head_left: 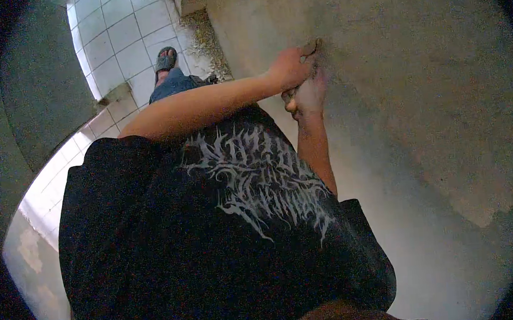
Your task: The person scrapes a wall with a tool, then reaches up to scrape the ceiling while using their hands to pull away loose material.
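My left hand [293,67] is at the plastered wall, with its fingers curled and the tips close to the surface. Just below it, my right hand [311,95] is closed, its bent fingers showing on the left side. The two hands are close together and overlap in the picture. Whatever lies between the fingers is hidden or too blurred to name. Around the hands, the grey-brown wall [393,79] has a paler, smoother zone beneath and a darker, rougher zone to the right.
A rough, broken plaster edge [203,42] runs beside white floor tiles [122,29]. My sandalled foot [166,59] stands on those tiles. A dark grey panel [43,86] takes up the left side. My black T-shirt [173,243] covers much of the lower view.
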### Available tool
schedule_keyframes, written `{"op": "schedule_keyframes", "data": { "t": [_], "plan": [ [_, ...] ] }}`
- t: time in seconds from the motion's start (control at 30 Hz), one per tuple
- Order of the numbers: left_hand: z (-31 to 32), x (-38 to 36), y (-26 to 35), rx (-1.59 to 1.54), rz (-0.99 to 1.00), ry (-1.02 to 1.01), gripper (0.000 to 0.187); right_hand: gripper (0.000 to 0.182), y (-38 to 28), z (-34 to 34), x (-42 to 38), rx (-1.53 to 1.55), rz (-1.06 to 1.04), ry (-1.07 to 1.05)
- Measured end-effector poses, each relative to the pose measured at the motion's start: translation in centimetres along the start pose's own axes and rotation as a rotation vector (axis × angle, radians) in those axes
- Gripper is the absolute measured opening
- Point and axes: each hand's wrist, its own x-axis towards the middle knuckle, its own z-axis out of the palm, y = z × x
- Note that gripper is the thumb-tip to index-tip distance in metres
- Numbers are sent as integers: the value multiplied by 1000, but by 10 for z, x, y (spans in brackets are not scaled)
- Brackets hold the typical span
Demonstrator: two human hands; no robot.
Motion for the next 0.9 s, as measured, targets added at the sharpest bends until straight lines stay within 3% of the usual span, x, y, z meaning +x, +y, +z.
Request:
{"op": "schedule_keyframes", "data": {
  "t": [0.07, 0.1, 0.17, 0.2, 0.3, 0.37, 0.4, 0.47, 0.5, 0.57, 0.6, 0.67, 0.8, 0.9],
  "plan": [
    [-3, 0, -6, 78, 68, 62, 38, 43, 15, 12, 7, -224, -202, 327],
    [-1, -7, -6, 75, 51, 45, 38, 43, 17, 9, 0, -219, -183, 342],
    [-11, -4, 3, 68, 62, 35, 36, 46, 2, 17, -4, -18, 3, 233],
    [-11, -3, 4, 75, 66, 32, 36, 46, -5, 25, -10, -10, -2, 231],
    [-11, -2, 10, 17, 10, -2, 37, 45, -9, 40, -23, 13, -93, 251],
    [-20, -10, 21, 194, -128, -15, 36, 43, 5, 38, -17, -291, -278, 344],
    [-13, -14, 13, 195, -141, -27, 36, 43, 10, 31, -18, -286, -262, 353],
    [-10, -8, 9, -25, 27, 8, 34, 43, 2, 24, -12, 182, -182, 126],
    [-11, -8, 14, -21, 39, 6, 34, 43, 0, 12, -8, 186, -194, 124],
    [-12, -13, 26, -15, 23, 50, 34, 44, -3, -11, -3, 129, 83, -143],
    [-13, -10, 26, -15, 25, 39, 34, 44, -4, -2, -7, 135, 79, -134],
    [-7, -8, 14, -14, -18, 42, 36, 44, 3, 20, -20, -264, -331, 198],
    [2, -11, 25, 4, 88, 143, 37, 42, -18, 22, -26, -185, -241, 194],
    [9, -5, 14, 24, 22, 200, 37, 42, -24, 26, -33, -269, -185, 194]
  ]
}}
